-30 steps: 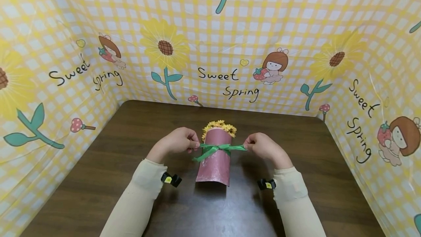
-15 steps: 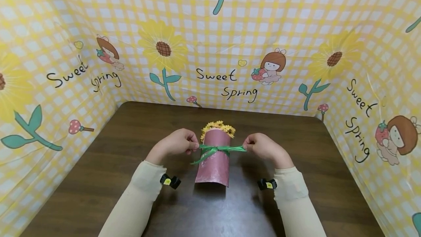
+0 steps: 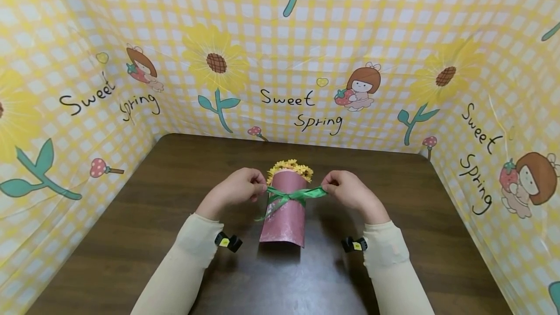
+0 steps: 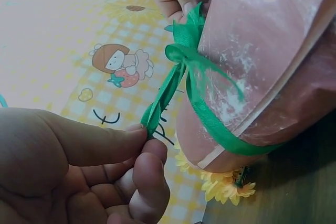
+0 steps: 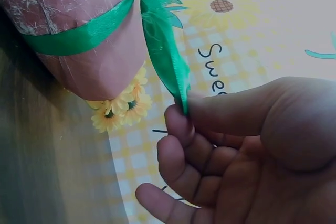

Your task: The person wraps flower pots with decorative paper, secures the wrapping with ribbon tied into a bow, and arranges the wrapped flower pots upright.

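Observation:
A bouquet in a pink paper wrap [image 3: 284, 225] lies on the table, its yellow flowers [image 3: 289, 164] pointing away from me. Round the wrap runs a green ribbon [image 3: 289, 196], knotted on top with a loose tail hanging to the left. My left hand [image 3: 238, 189] pinches the ribbon's left part between thumb and forefinger; the left wrist view shows it folded as a loop [image 4: 157, 103]. On the other side, my right hand [image 3: 350, 192] pinches the right part, a wide green loop [image 5: 165, 51] in the right wrist view. Both ribbon parts stretch outward from the knot.
The dark wooden table [image 3: 131, 237] is enclosed at the back and both sides by a yellow checked cloth [image 3: 280, 52] printed with flowers and words. A small black camera [image 3: 228, 241] sits at the left wrist, another black camera [image 3: 353, 244] at the right.
Both hands have risen slightly, lifting the ribbon loops above the wrap. The loose tail on the left has dropped lower and hangs narrower against the wrap's side.

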The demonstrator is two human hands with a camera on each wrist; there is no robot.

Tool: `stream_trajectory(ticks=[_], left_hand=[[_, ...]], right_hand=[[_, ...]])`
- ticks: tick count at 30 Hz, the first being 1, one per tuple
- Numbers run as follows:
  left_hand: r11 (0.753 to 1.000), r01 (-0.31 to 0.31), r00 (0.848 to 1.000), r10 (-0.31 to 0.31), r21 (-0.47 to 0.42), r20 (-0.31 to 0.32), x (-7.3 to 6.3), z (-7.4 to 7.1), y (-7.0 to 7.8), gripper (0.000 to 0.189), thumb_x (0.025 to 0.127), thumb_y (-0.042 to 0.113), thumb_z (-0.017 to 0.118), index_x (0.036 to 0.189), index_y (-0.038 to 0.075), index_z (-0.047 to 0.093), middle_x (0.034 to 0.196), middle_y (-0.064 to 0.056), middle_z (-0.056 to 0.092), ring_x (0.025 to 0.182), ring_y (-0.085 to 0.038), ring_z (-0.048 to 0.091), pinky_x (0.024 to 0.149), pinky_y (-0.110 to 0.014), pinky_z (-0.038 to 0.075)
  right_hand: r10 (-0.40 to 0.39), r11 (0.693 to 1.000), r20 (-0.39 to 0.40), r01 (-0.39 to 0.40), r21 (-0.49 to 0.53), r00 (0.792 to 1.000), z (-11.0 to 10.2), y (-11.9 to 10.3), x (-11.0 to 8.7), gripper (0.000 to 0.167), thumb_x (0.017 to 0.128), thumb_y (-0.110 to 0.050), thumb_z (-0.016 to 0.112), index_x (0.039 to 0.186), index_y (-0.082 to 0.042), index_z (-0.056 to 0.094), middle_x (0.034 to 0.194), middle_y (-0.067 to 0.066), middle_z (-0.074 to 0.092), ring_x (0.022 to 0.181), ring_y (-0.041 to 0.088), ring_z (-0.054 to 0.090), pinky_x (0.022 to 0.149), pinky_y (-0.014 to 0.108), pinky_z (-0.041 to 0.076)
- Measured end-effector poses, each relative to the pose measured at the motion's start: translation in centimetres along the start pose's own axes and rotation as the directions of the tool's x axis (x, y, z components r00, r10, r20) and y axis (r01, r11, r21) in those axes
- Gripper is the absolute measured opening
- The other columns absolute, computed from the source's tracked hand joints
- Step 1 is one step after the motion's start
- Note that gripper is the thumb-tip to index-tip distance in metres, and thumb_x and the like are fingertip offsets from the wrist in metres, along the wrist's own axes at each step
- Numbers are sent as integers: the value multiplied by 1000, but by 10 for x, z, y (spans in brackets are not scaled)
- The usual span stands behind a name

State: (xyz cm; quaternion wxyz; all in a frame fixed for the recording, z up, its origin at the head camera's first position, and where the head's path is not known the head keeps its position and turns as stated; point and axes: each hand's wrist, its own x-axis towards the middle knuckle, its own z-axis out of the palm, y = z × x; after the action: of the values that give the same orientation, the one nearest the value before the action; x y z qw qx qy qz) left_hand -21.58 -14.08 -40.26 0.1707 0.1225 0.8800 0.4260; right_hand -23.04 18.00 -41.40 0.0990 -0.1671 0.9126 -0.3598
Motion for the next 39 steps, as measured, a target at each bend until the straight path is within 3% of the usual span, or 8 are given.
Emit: stream_trajectory(ticks=[16,21,28,39], left_hand=[[999,-26,998,28,31,-58,4,7,1,14,101,22,66,98,8,68,78,-6,63,77,-35,66,65,-34,49],[1000,-22,997,24,22,-80,7,10,-1,15,101,22,65,100,8,69,78,-6,64,76,-33,66,64,-33,49],[1000,-10,996,10,0,-94,11,13,-2,19,102,22,65,103,4,70,91,-16,68,72,-25,65,64,-33,51],[1000,-3,995,3,0,-102,13,14,-4,18,103,21,63,103,4,69,94,-19,67,70,-21,64,64,-32,52]], right_hand=[[5,998,-104,1,58,995,10,-5,5,11,102,-18,65,104,-10,71,97,5,68,86,20,58,75,34,47],[6,995,-117,6,95,993,13,-5,7,12,102,-18,63,106,-9,71,96,6,68,83,20,56,72,34,47],[19,991,-125,-1,137,992,18,-2,10,13,103,-16,62,107,-7,70,92,8,68,78,19,58,69,32,49],[71,986,-105,-54,155,992,23,5,14,16,105,-16,59,109,-5,70,96,12,70,93,37,68,71,32,52]])
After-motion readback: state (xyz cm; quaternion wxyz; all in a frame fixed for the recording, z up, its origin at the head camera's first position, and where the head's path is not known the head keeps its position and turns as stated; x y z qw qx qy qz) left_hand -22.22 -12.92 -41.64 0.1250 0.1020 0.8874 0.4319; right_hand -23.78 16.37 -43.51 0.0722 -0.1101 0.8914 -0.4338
